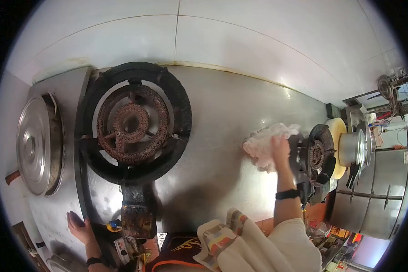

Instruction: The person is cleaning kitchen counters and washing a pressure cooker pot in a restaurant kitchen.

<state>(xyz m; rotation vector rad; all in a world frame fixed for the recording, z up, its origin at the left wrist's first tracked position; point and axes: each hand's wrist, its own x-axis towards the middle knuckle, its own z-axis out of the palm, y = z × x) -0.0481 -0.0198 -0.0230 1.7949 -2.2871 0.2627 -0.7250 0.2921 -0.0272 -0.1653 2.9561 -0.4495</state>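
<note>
With the right hand [280, 152] clutching the white cloth [262, 146] against the counter [222, 113], well right of the large burner [131, 123], wipe in firm overlapping strokes, bracing on the open left hand [79, 225] below-left of that burner.

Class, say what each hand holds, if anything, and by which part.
The right hand grips the white cloth by its bunched right side, on the steel counter. The left hand holds nothing; it rests on the counter's front edge.
</note>
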